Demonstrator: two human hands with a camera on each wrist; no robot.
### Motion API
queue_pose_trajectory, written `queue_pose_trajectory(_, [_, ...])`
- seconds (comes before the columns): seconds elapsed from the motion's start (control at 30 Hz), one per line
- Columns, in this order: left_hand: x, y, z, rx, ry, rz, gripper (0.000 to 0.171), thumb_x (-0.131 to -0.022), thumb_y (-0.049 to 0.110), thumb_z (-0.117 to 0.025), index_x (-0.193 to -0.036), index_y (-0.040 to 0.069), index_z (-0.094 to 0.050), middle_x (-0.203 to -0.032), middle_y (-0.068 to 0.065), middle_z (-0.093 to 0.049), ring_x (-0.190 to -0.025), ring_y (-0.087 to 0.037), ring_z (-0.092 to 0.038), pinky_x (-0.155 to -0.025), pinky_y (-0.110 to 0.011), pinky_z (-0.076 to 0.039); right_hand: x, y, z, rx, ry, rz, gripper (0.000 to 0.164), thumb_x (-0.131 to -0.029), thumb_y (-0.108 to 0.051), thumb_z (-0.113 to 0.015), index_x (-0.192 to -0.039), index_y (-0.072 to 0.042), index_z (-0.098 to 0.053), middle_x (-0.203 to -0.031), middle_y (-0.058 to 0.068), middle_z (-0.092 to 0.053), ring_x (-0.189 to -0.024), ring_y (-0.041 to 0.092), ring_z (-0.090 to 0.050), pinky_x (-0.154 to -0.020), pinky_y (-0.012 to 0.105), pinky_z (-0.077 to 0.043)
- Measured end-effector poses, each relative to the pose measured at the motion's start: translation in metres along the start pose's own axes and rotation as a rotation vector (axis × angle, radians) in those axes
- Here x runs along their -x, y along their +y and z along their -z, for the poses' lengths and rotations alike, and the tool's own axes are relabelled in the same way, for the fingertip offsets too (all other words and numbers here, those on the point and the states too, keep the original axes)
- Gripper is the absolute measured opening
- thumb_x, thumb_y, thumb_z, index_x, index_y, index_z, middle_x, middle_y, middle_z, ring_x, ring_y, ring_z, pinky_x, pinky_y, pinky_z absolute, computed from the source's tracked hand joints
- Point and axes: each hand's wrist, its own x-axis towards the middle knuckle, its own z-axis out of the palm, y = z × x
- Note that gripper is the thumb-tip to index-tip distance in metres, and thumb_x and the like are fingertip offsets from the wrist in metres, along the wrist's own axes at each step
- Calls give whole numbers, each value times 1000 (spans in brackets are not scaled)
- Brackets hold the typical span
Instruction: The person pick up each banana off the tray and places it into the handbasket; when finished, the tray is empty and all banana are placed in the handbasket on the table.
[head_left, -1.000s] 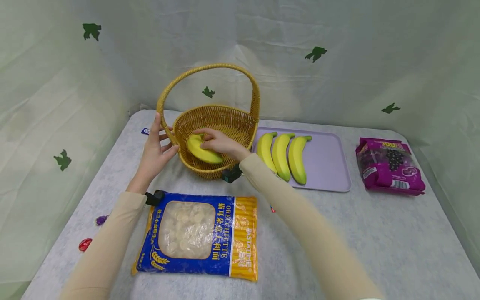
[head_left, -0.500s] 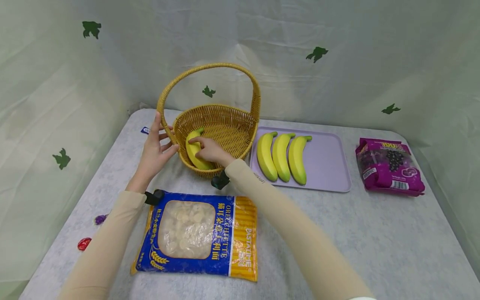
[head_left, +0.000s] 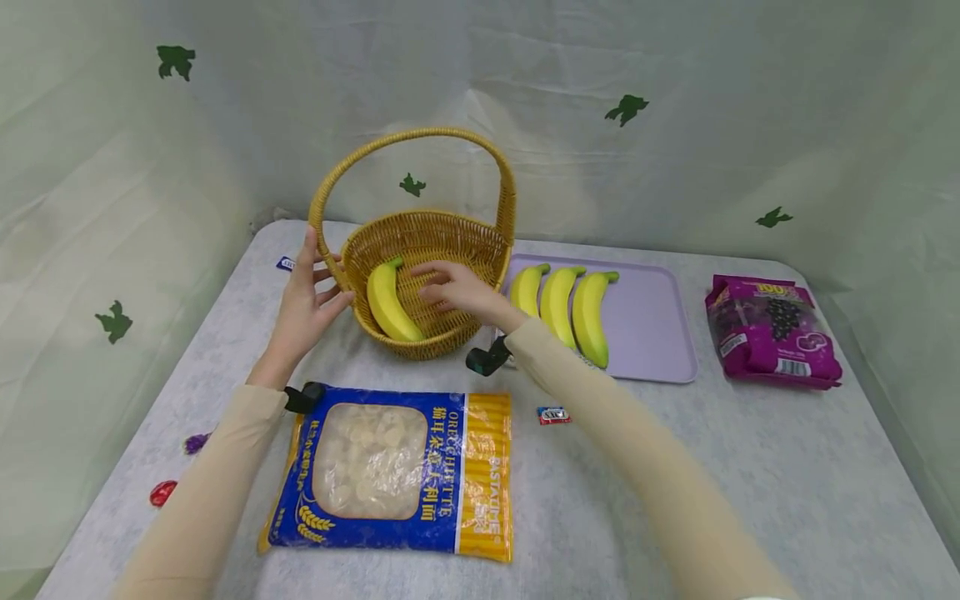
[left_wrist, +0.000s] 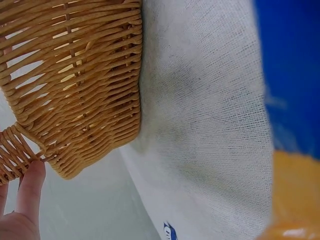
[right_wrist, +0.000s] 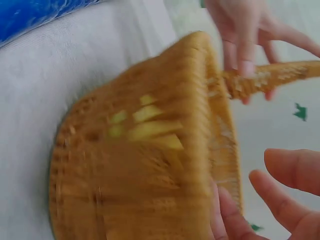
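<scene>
My left hand (head_left: 306,298) grips a wicker basket (head_left: 487,237) at the left foot of its tall handle, with the thumb on the near side and fingers behind. In the left wrist view a finger (left_wrist: 33,187) touches the weave. A banana (head_left: 392,304) lies inside the basket against its left wall. Above the basket's right half, my right hand (head_left: 468,292) is apart from that banana and holds nothing, its fingers relaxed. The right wrist view shows the basket wall (right_wrist: 140,180) blurred, with yellow banana glimpsed through the gaps.
Right of the basket, a lilac tray (head_left: 648,321) carries three bananas (head_left: 558,304). A purple grape bag (head_left: 776,333) lies at far right. In front is a blue and yellow pasta bag (head_left: 390,471). Small wrappers (head_left: 553,415) are scattered about.
The banana in the basket has turned to lie along the left wall. My right hand has let go of it and drawn off to the right. The left hand keeps its place.
</scene>
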Motion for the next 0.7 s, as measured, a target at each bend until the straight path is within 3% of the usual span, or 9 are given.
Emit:
queue_pose_trajectory(0.2, [-5,-36,-1,-6,2,-51,98,-88,-5,-63,-153,32,0,-142,-18,-32,-116,-44,-48,-89,-58,-43,36,0,36,-23,51,42,37,-99,-11,-52,-134,0,-51,-119,15,-56,-111,40,-53,-91,48,-47])
queue_pose_trajectory(0.43, [-6,-39,-1,-28,-9,-88,100,-88,-6,-63,-153,38,0,-143,-18,-33,-116,-46,-48,-87,-61,-43,82,18,80,4,101,9,40,-99,-17,-52,-135,-1,-49,-127,21,-52,-110,41,-52,-93,52,-44])
queue_pose_trajectory(0.7, [-5,-39,0,-52,-18,-43,99,-87,-6,-64,-154,30,-1,-132,-21,-38,-116,-43,-49,-88,-56,-44,130,48,125,-1,197,-68,46,-98,-17,-52,-140,1,-42,-131,26,-47,-109,42,-51,-94,51,-44])
